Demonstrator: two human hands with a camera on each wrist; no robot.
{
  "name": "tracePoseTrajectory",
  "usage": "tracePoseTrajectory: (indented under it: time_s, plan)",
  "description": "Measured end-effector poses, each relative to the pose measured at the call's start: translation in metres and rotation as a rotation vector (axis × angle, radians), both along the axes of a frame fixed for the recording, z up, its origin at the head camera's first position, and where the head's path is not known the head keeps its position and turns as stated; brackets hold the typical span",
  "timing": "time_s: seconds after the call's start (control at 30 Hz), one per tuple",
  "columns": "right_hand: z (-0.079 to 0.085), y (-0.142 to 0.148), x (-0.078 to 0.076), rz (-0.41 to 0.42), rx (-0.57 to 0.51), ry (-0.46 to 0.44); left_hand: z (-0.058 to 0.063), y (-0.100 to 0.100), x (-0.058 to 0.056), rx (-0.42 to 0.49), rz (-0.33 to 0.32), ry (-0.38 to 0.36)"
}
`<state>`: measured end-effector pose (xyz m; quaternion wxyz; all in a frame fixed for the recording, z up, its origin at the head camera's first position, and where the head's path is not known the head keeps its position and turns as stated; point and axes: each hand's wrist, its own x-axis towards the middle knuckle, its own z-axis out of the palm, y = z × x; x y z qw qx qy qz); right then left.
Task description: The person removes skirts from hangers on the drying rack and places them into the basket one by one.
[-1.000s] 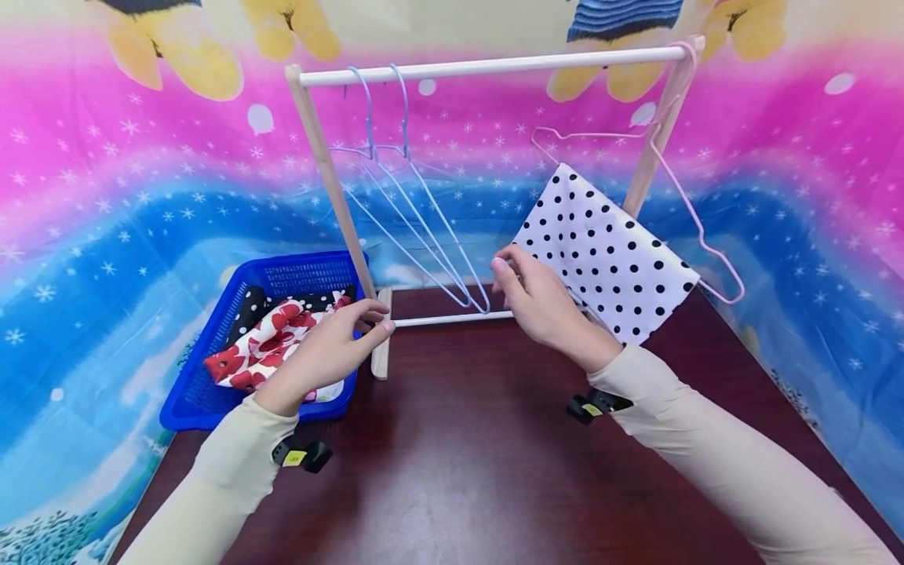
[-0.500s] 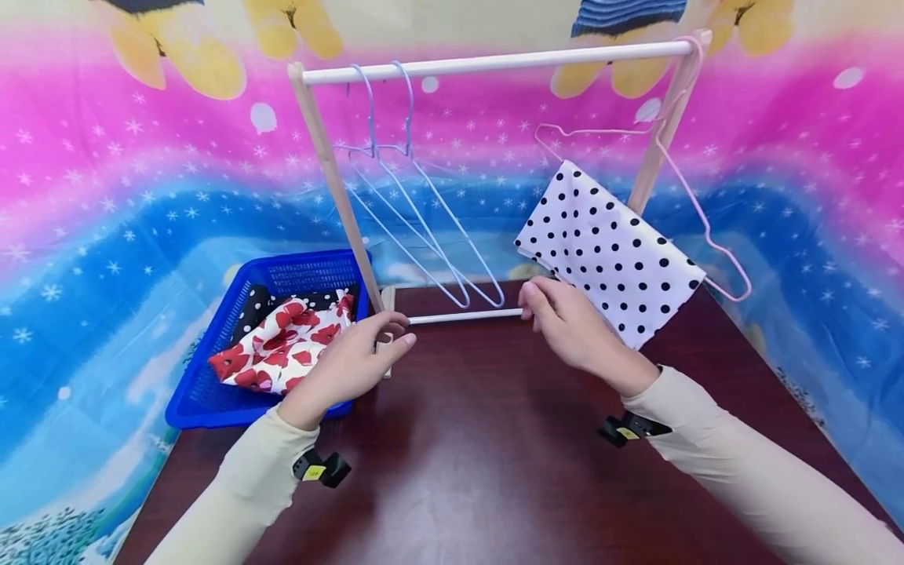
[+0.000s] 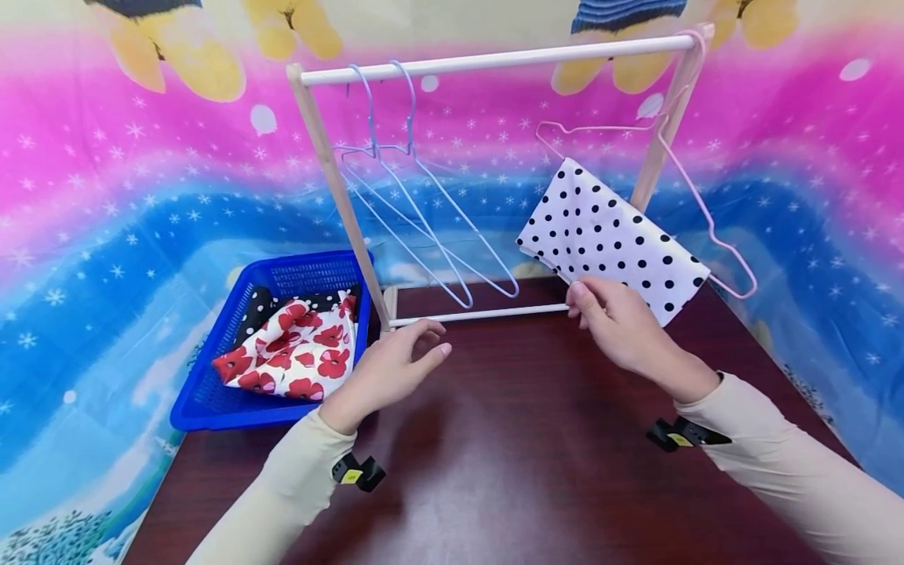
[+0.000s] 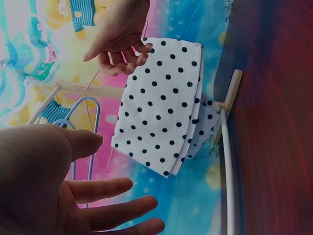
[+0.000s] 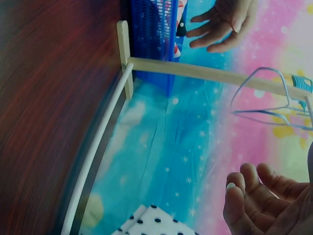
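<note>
My left hand (image 3: 395,365) hovers over the table beside the rack's left foot, fingers relaxed and holding nothing. Farther right, my right hand (image 3: 625,326) is in front of the lower part of a white cloth with black dots (image 3: 607,235). In the right wrist view its loosely bent fingers (image 5: 249,178) have nothing between them. The folded cloth hangs askew over a pink hanger (image 3: 699,196) at the right end of a rack (image 3: 494,59). Two blue hangers (image 3: 411,118) hang bare near the rack's left end.
A blue basket (image 3: 212,417) stands left of the rack. Inside lie a white cloth with red flowers (image 3: 311,353) and a black dotted cloth (image 3: 257,314). A white lower bar (image 3: 494,314) crosses behind the hands, just above the dark table (image 3: 523,471).
Both hands have moved to the right, the right one passing in front of the dotted cloth. The lower end of one blue hanger has swung rightward. The dotted cloth stays on the pink hanger.
</note>
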<state>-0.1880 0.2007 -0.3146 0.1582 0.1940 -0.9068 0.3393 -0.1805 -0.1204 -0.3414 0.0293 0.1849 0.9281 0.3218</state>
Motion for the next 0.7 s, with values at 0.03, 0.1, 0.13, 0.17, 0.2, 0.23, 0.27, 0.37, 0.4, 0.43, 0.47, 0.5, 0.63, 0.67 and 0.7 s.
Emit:
tracePoseTrajectory:
  time_s: [0.03,0.1,0.13,0.17,0.2,0.23,0.27,0.37,0.4,0.43,0.47,0.5,0.63,0.67,0.7]
  plan:
    - [0.001,0.003,0.001,-0.005,0.001,0.005,-0.001,0.002,0.000,0.001,-0.005,0.000]
    - [0.003,0.011,0.003,-0.010,0.005,0.026,-0.003,0.006,0.000,0.005,-0.015,-0.006]
    - [0.004,0.014,0.003,-0.013,0.009,0.039,-0.004,0.008,0.000,0.010,-0.021,-0.007]
    - [0.005,0.018,0.004,-0.022,0.014,0.050,-0.005,0.010,-0.001,0.014,-0.027,-0.008]
    - [0.006,0.021,0.005,-0.034,0.016,0.063,-0.006,0.012,-0.001,0.015,-0.031,-0.012]
    - [0.008,0.025,0.006,-0.048,0.019,0.077,-0.007,0.014,0.000,0.020,-0.034,-0.014]
    - [0.010,0.028,0.006,-0.062,0.026,0.091,-0.008,0.016,0.000,0.021,-0.037,-0.014]
    - [0.017,0.037,0.008,-0.108,0.026,0.117,-0.010,0.022,0.000,0.020,-0.044,-0.010]
    - [0.019,0.040,0.009,-0.121,0.024,0.124,-0.010,0.024,0.000,0.018,-0.046,-0.009]
    - [0.021,0.043,0.009,-0.135,0.025,0.137,-0.011,0.026,0.000,0.019,-0.048,-0.012]
    - [0.024,0.046,0.009,-0.145,0.019,0.148,-0.011,0.027,0.000,0.018,-0.053,-0.014]
    - [0.026,0.049,0.010,-0.157,0.009,0.158,-0.011,0.029,0.001,0.018,-0.057,-0.016]
    - [0.035,0.063,0.010,-0.212,-0.045,0.185,-0.011,0.036,0.002,0.015,-0.081,-0.029]
    - [0.037,0.067,0.010,-0.226,-0.058,0.183,-0.011,0.038,0.002,0.010,-0.086,-0.031]
    - [0.039,0.070,0.010,-0.240,-0.072,0.179,-0.011,0.040,0.002,0.007,-0.090,-0.033]
